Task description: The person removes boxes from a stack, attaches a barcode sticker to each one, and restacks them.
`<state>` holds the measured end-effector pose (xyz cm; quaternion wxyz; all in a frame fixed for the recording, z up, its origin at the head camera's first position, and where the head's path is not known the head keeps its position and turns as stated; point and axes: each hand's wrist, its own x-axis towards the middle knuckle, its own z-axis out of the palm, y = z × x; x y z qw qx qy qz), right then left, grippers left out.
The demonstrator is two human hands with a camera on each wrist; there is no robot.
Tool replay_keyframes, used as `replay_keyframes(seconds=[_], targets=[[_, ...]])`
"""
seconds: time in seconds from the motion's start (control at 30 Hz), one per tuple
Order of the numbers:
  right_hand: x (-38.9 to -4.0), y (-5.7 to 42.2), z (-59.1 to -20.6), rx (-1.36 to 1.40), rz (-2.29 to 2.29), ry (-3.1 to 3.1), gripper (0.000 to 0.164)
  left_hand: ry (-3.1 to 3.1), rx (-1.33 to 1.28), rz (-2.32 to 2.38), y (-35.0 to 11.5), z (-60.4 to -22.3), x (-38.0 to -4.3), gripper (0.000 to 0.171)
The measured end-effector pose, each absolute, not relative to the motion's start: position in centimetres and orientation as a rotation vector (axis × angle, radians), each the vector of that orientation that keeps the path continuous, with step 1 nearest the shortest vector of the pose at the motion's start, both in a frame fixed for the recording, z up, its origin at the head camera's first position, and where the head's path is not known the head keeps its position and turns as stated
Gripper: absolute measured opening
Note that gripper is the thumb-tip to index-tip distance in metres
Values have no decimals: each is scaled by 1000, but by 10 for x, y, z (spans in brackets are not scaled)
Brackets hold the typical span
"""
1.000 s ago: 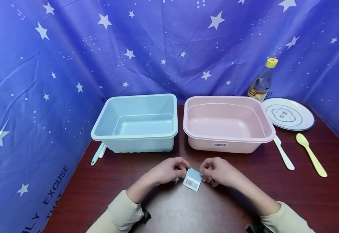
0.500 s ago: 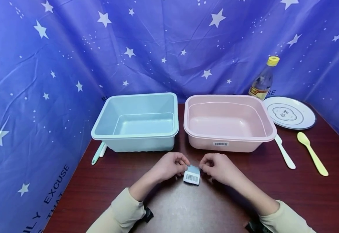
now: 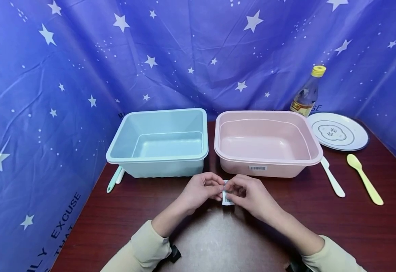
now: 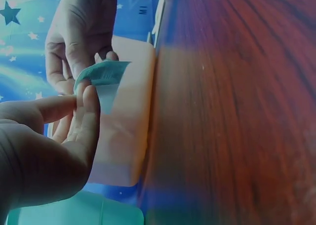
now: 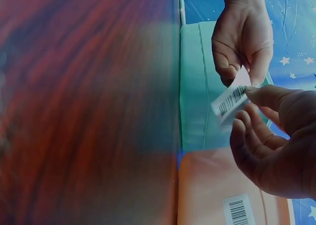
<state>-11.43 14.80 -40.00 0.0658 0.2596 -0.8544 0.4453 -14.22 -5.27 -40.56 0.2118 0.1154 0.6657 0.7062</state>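
Note:
A small thin barcode label point(image 3: 228, 199), pale blue and white, is held above the table between both hands. My left hand point(image 3: 201, 192) pinches its left edge with thumb and fingertips. Against its right side, my right hand point(image 3: 252, 194) pinches with thumb and forefinger, covering much of it in the head view. In the left wrist view the bluish label point(image 4: 104, 74) looks bent, with a paler part hanging below. The right wrist view shows the barcode side of the label point(image 5: 232, 100), with the right thumb on it.
Behind the hands stand a light blue basin point(image 3: 164, 166) and a pink basin point(image 3: 272, 170). To the right are a white knife point(image 3: 333, 181), a yellow spoon point(image 3: 365, 181), a plate point(image 3: 347, 141) and a yellow-capped bottle point(image 3: 308, 94). A green handle point(image 3: 114, 180) pokes out at left.
Both hands have come closer together and moved slightly away from the body, lifting the label. The right fingers now overlap it, so less of it shows in the head view.

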Motion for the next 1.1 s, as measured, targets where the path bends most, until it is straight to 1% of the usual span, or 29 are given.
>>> replay_keyframes(seconds=[0.23,0.47,0.57,0.67,0.73,0.8,0.93,1.1], targets=[[-115,149,-402,889,1372,-2461,27,1752,269,2032,-53,-400,-141,15],[-115,148,-402,945,1337,-2453,26,1756,304,2006,-53,-400,-140,17],[-116,149,-402,955,1299,-2477,21,1786,307,1991,-54,-401,-141,17],[-115,151,-401,977,1272,-2511,11,1869,309,1952,-56,-404,-144,17],[-115,152,-400,993,1265,-2532,9,1949,315,1899,-57,-406,-146,17],[-114,152,-399,1006,1252,-2538,12,2044,332,1827,-59,-409,-148,17],[-113,152,-396,997,1236,-2560,24,2203,342,1687,-64,-411,-150,15],[-112,154,-390,1015,1246,-2553,26,2365,379,1531,-69,-412,-151,13]])
